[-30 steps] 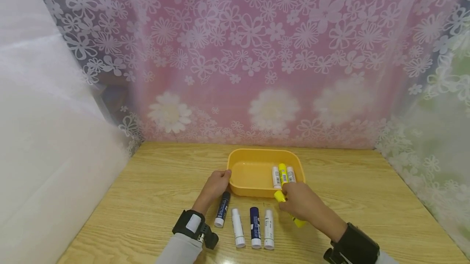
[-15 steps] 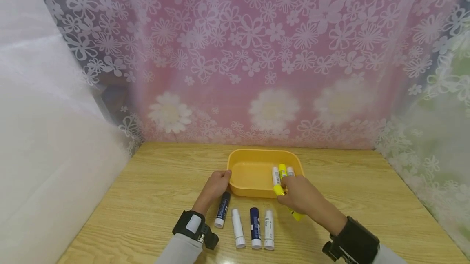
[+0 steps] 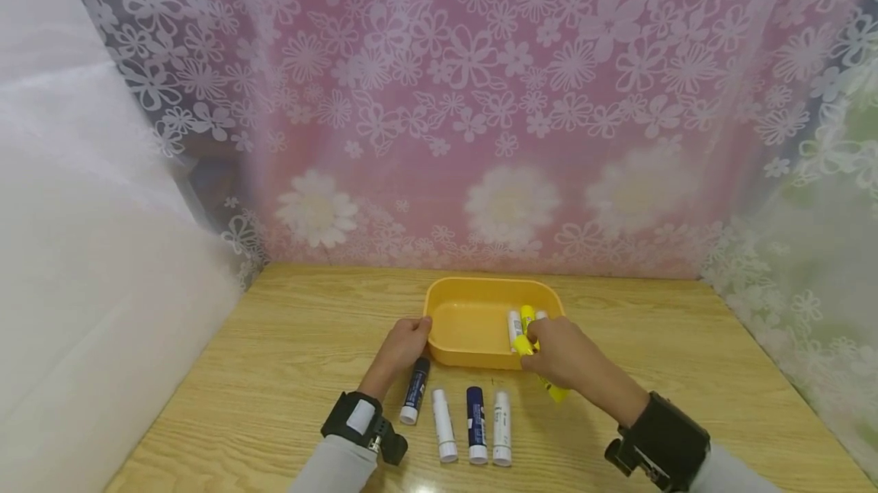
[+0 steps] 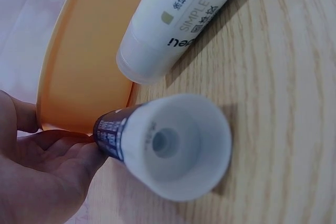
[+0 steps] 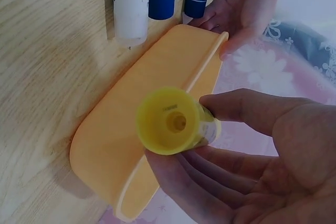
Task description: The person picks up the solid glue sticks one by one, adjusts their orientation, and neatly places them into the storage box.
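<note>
My left hand (image 3: 403, 344) grips the left wall of an orange-yellow plastic basket (image 3: 473, 360), thumb at the rim and fingers outside. Beside those fingers lies a dark blue glue stick (image 4: 113, 132) with a white base. A yellow glue stick (image 5: 170, 121) is pinched between the thumb and fingers of my right hand (image 3: 565, 356), tilted over the basket's front right rim. Inside the basket, at its right end, are a white glue stick (image 3: 514, 325), another yellow glue stick (image 3: 527, 315) and a second white one (image 3: 541, 315), partly hidden by my right hand.
In front of the basket, a white glue stick (image 3: 444, 426), a dark blue one (image 3: 476, 426) and another white one (image 3: 503, 428) lie side by side on the wooden table (image 3: 274, 401). A pink flowered curtain (image 3: 411, 135) hangs behind the table's back edge.
My right hand has moved slightly up and away from me, carrying the yellow glue stick from in front of the basket to over its front rim. My left hand has stayed in place.
</note>
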{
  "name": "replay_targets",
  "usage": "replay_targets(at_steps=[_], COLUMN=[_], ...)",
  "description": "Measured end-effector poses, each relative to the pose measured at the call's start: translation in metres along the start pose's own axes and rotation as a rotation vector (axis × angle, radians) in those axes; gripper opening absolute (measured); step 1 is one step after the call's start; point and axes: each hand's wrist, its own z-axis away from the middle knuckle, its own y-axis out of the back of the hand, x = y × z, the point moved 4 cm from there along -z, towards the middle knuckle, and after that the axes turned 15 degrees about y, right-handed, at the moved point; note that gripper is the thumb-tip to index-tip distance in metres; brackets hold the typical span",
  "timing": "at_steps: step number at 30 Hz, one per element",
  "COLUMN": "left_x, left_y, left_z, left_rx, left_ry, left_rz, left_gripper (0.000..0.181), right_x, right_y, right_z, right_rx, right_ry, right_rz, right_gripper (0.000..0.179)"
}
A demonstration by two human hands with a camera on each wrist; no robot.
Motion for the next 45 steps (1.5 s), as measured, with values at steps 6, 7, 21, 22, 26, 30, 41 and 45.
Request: replay_targets(at_steps=[6,7,21,22,26,30,41,45], left_x=[-0.001,-0.001,0.000,0.000,0.000,-0.001,-0.003,-0.003], left_y=[0.000,0.000,-0.002,-0.002,-0.001,0.000,0.000,0.000], left_z=[-0.001,-0.001,-0.001,-0.001,0.000,0.000,-0.002,-0.003], left_rx=[0.000,0.000,-0.003,-0.004,0.000,0.003,-0.007,-0.012], left_ry=[0.016,0.018,0.015,0.015,0.015,0.018,0.030,0.026], left_rz=[-0.008,-0.009,-0.016,-0.014,-0.013,-0.011,-0.012,-0.011], left_gripper=[0.045,0.045,0.045,0.045,0.045,0.045,0.044,0.044], right_x=[0.004,0.004,0.018,0.020,0.023,0.023,0.023,0.021], right_y=[0.008,0.010,0.025,0.027,0.034,0.039,0.044,0.047], right_z=[-0.007,-0.008,-0.018,-0.019,-0.023,-0.029,-0.049,-0.056], right_rx=[-0.005,-0.007,-0.068,-0.070,-0.083,-0.074,-0.058,-0.074], right_ry=[-0.002,-0.003,-0.045,-0.046,-0.070,-0.073,-0.080,-0.113], right_rz=[-0.025,-0.028,-0.045,-0.044,-0.033,-0.028,-0.058,-0.064], right_gripper=[0.022,0.023,0.030,0.031,0.036,0.035,0.023,0.024])
